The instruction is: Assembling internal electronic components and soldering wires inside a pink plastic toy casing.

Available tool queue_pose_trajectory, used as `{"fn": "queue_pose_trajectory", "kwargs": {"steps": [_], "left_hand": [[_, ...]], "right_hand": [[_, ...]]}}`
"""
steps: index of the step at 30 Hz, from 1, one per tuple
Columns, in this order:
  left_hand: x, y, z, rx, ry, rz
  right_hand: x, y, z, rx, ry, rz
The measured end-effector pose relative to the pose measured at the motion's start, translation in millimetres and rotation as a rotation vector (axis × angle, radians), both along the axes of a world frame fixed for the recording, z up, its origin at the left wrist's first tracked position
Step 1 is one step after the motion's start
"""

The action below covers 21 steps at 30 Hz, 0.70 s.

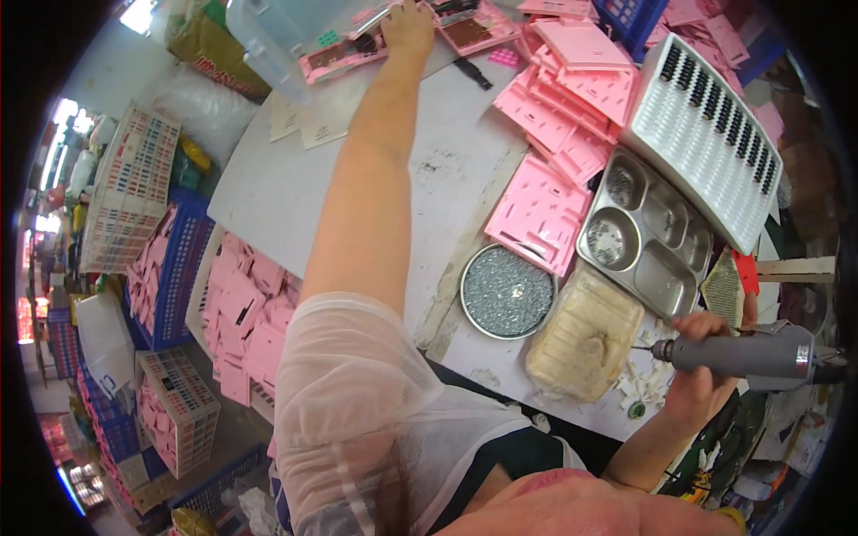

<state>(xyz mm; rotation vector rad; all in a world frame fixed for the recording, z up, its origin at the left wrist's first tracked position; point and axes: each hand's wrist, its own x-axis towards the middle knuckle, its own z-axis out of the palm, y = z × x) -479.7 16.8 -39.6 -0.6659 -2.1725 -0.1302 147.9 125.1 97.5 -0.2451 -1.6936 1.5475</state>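
Note:
My left arm stretches across the table to its far side. There my left hand (408,29) has its fingers bent down beside a pink plastic panel fitted with dark and green parts (335,61); what they hold is hidden. A second fitted pink panel (469,32) lies just right of that hand. At the right, my right hand (699,384) is closed around a grey electric screwdriver (746,353). Its thin bit points left, over a yellowed, wrapped block (585,335). A round metal dish of small screws (507,293) stands left of the block.
Stacked pink panels (572,98) crowd the far right. A compartmented steel tray (666,279) holds screws beside a white ribbed tray with rows of black parts (697,143). A clear plastic bin (273,45) stands far left. Crates of pink pieces (246,313) line the left side.

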Motion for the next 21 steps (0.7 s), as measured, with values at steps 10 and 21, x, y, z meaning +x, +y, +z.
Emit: {"fn": "queue_pose_trajectory", "kwargs": {"steps": [10, 21], "left_hand": [[232, -91, 145, 0.687, -0.542, -0.845], [467, -92, 47, 0.425, -0.905, -1.269]], "right_hand": [[12, -3, -57, -0.507, -0.315, 0.347], [30, -32, -105, -1.168, -0.230, 0.618]]}}
